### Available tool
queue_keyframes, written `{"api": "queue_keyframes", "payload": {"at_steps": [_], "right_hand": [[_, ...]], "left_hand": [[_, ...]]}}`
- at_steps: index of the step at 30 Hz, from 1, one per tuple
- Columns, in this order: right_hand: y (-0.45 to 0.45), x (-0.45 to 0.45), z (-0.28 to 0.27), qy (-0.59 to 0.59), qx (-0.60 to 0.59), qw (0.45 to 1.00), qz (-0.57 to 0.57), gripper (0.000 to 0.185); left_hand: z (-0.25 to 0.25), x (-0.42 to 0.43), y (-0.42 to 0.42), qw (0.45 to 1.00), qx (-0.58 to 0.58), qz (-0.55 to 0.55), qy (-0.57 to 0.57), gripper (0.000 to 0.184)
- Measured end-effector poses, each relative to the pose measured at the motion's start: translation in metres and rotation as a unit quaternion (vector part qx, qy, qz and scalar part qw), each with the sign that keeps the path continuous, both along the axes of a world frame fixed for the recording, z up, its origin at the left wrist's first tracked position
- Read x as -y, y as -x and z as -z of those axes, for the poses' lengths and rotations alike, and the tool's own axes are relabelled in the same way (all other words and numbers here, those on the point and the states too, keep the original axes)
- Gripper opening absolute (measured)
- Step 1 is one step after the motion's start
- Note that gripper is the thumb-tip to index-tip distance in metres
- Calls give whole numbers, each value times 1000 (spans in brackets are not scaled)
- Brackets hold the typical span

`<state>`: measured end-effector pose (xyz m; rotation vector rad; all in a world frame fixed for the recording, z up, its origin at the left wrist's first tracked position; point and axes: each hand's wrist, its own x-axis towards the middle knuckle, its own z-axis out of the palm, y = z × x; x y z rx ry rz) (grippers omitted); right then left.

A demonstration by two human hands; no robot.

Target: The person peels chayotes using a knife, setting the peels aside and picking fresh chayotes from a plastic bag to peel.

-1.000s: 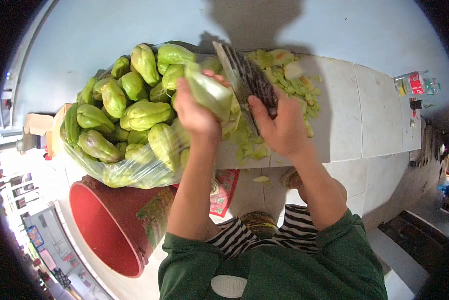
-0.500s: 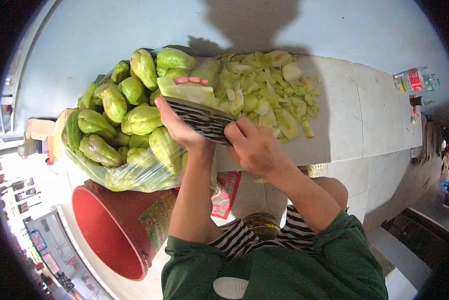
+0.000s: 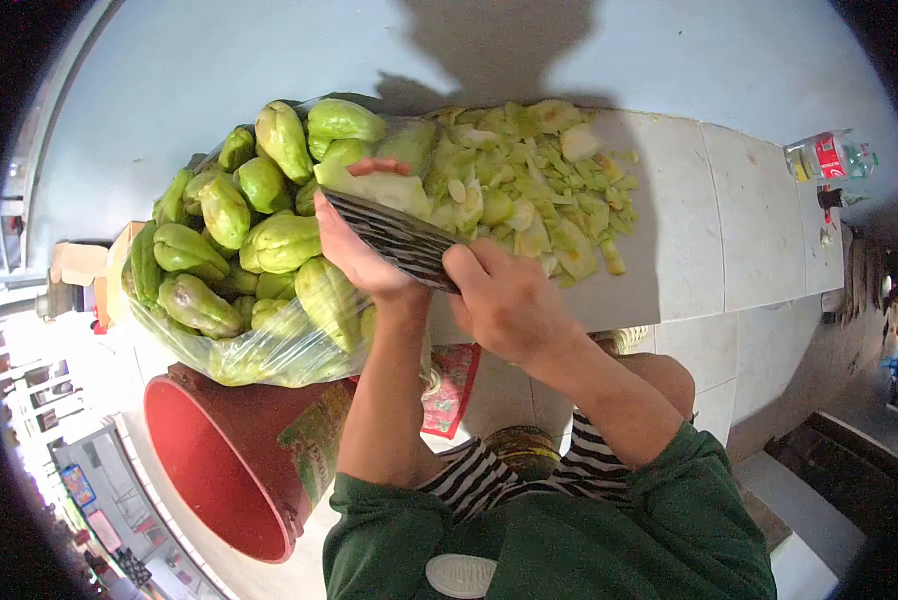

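My left hand (image 3: 354, 250) holds a pale green, peeled chayote (image 3: 374, 188), its fingertips showing along the far side. My right hand (image 3: 504, 295) is closed on the near end of a wide knife (image 3: 394, 235) with a dark, streaked blade. The blade lies across the chayote, its far end close to my left thumb. Just left of my hands, a clear plastic bag (image 3: 269, 358) holds several unpeeled green chayotes (image 3: 284, 242). Green peelings (image 3: 529, 190) are spread on the tiled ledge to the right of the knife.
A red bucket (image 3: 214, 465) lies tipped on its side below the bag. On the right end of the tiled ledge (image 3: 759, 215) is a plastic bottle (image 3: 831, 158) with a red label. A wall (image 3: 269, 45) runs behind the ledge, and a cardboard box (image 3: 79, 262) is at the left.
One second ago the knife was raised to the right of the chayote. It has since come left and down across the chayote. Over the last half second both hands have barely moved.
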<state>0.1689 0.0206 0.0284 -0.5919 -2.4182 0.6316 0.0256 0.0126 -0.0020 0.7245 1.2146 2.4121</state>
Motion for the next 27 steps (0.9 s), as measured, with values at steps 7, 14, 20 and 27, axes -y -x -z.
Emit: {"api": "queue_keyframes", "payload": {"at_steps": [7, 14, 20, 27], "right_hand": [[0, -1, -1, 8, 0, 1000, 3, 13], [-5, -26, -14, 187, -34, 982, -18, 16], [-12, -41, -15, 201, -79, 976, 6, 18], [-22, -52, -22, 182, -12, 983, -2, 24]], "left_hand": [[-12, -2, -8, 977, 158, 93, -108, 54], [-18, 5, 2, 994, -44, 46, 88, 59], [-14, 2, 3, 994, 2, 76, 84, 53], [-14, 0, 4, 991, 13, 35, 129, 47]]}}
